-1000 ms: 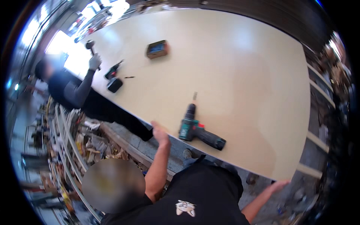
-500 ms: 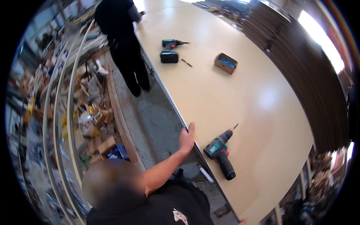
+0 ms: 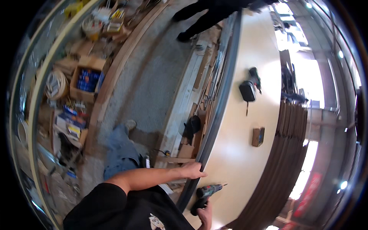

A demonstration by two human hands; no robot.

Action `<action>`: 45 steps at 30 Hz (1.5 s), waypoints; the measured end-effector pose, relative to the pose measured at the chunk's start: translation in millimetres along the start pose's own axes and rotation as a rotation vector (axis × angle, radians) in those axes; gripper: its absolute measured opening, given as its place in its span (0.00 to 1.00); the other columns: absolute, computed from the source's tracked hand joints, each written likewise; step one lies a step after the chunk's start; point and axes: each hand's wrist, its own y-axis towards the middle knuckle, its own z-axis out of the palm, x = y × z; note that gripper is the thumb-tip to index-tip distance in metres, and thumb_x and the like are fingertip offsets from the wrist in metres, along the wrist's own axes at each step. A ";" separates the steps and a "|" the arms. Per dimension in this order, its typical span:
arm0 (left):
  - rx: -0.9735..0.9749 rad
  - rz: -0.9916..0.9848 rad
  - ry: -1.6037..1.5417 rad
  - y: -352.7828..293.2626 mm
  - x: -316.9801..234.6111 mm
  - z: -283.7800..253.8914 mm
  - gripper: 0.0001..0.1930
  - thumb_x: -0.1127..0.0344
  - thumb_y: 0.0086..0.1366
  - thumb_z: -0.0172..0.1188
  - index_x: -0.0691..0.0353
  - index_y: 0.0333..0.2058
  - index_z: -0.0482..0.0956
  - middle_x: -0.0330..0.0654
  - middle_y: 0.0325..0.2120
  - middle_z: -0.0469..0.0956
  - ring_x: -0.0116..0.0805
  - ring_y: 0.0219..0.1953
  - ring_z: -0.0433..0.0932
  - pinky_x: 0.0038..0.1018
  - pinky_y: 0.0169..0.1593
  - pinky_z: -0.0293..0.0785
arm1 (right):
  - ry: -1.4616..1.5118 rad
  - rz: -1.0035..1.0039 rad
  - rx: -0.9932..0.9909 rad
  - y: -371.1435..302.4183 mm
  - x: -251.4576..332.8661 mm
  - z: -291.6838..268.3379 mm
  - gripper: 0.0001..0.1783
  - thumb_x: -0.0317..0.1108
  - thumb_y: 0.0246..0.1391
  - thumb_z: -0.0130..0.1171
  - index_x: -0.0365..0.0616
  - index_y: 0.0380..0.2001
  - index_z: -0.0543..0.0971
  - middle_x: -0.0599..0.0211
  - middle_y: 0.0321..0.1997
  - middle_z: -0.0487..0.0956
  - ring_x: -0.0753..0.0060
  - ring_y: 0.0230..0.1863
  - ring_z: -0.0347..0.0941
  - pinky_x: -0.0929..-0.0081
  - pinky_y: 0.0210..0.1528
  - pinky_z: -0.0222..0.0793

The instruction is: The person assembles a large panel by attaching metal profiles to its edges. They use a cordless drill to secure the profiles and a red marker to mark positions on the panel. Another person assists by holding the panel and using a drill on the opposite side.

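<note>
My left hand [image 3: 191, 170] grips the near-left edge of a long cream panel [image 3: 234, 149], its fingers curled over the dark metal rim. At the panel's near end lies a green and black cordless drill [image 3: 209, 190], its bit aimed to the right. My right hand [image 3: 206, 215] is closed around the drill's handle, partly hiding it. Farther up the panel rests a second cordless drill [image 3: 248, 90], beside a thin dark rod [image 3: 247, 109]. A small open cardboard box [image 3: 258, 137] with blue contents sits near the panel's right edge.
Another person's dark-clothed legs [image 3: 199, 15] stand beyond, at the panel's far left. Boxes [image 3: 87, 78] and clutter fill the left side, behind long curved rails [image 3: 36, 92]. Beneath the panel edge are planks and scraps [image 3: 184, 99]. Stacked dark brown sheets [image 3: 276, 165] border the right.
My view has turned and shifted leftward. My right hand has come to the near drill and taken hold of it. My left hand stays on the panel's edge.
</note>
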 end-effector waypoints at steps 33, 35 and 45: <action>0.034 0.002 -0.284 0.9 29.8 67.1 0.24 0.42 0.63 0.62 0.57 0.41 0.87 0.53 0.28 0.85 0.50 0.33 0.86 0.43 0.42 0.81 | 0.147 0.201 0.130 53.0 59.0 -4.3 0.35 0.32 0.43 0.72 0.40 0.58 0.75 0.65 0.51 0.79 0.64 0.52 0.76 0.63 0.56 0.74; 0.070 -0.022 -0.208 6.8 26.0 48.0 0.34 0.35 0.60 0.62 0.64 0.45 0.84 0.58 0.40 0.85 0.57 0.44 0.84 0.47 0.48 0.79 | 0.266 0.133 0.082 40.2 43.1 -7.4 0.34 0.33 0.45 0.69 0.39 0.59 0.75 0.64 0.51 0.79 0.63 0.51 0.76 0.63 0.55 0.75; -0.190 0.142 0.050 -27.2 8.9 36.2 0.23 0.49 0.72 0.59 0.68 0.31 0.81 0.43 0.25 0.80 0.38 0.30 0.78 0.38 0.36 0.74 | 1.252 -0.063 -0.373 -168.9 -58.1 88.6 0.39 0.26 0.43 0.76 0.37 0.61 0.71 0.63 0.48 0.80 0.67 0.46 0.78 0.65 0.49 0.78</action>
